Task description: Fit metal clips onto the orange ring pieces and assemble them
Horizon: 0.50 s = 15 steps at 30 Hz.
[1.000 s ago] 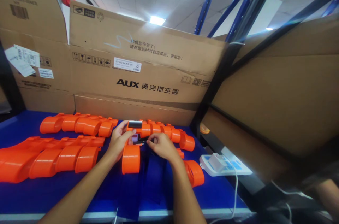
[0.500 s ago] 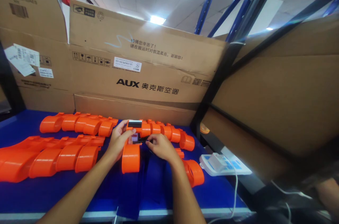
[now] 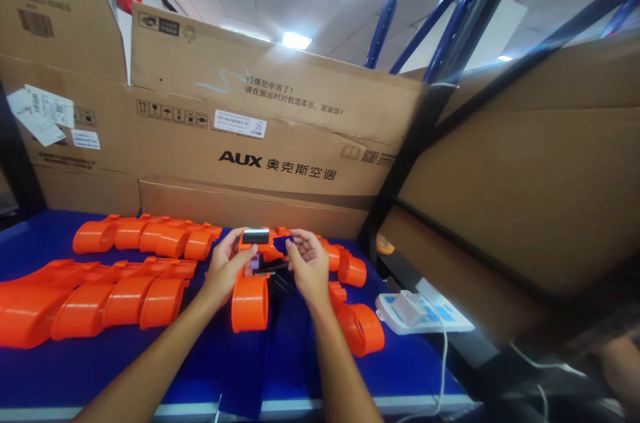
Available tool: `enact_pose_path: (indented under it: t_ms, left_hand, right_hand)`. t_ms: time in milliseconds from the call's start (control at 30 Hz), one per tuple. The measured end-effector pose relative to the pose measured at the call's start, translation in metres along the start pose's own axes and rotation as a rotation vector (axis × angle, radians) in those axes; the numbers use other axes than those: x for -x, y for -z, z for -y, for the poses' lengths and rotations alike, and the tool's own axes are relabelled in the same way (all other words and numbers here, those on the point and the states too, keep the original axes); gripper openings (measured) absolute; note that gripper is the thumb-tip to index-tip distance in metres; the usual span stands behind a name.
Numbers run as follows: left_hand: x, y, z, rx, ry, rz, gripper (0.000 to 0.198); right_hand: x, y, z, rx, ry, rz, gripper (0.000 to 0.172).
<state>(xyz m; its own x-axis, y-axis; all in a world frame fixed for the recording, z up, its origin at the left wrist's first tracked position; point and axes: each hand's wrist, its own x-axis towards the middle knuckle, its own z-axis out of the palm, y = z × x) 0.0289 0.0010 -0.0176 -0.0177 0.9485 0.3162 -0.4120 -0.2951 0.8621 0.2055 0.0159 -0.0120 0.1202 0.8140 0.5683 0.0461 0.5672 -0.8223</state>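
Note:
My left hand (image 3: 227,267) is closed on an orange plastic housing (image 3: 249,301), gripping its upper end, where a small black-and-grey block (image 3: 255,235) sits. My right hand (image 3: 306,265) is raised beside it, with its fingers pinched on a small dark blue piece (image 3: 280,243). Thin dark strips (image 3: 280,278) lie between the two hands on the blue table (image 3: 125,363).
Rows of the same orange housings lie at left (image 3: 100,299), back left (image 3: 150,237) and behind the hands (image 3: 345,266); another one (image 3: 363,327) lies at right. A white device with a cable (image 3: 423,313) sits at right. Large cardboard boxes (image 3: 260,143) wall the back and right.
My right hand has lifted from the table up toward the top of the housing and now pinches a small dark blue piece. My left hand has stayed on the housing.

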Motion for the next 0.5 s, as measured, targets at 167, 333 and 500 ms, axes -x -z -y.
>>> enact_pose_path:
  t_ms: [167, 333, 500]
  left_hand:
    - [0.001, 0.000, 0.003, -0.015, 0.000, -0.001, 0.046]
    - [0.000, 0.000, 0.004, -0.031, -0.030, -0.013, 0.043]
    - [-0.002, 0.003, 0.007, -0.053, -0.046, -0.025, 0.045]
  right_hand:
    - [0.005, -0.011, 0.001, 0.027, 0.111, -0.104, 0.026]
    - [0.012, -0.019, 0.000, 0.107, 0.180, -0.170, 0.017]
    - [0.019, -0.025, 0.000, 0.113, 0.177, -0.083, 0.015]
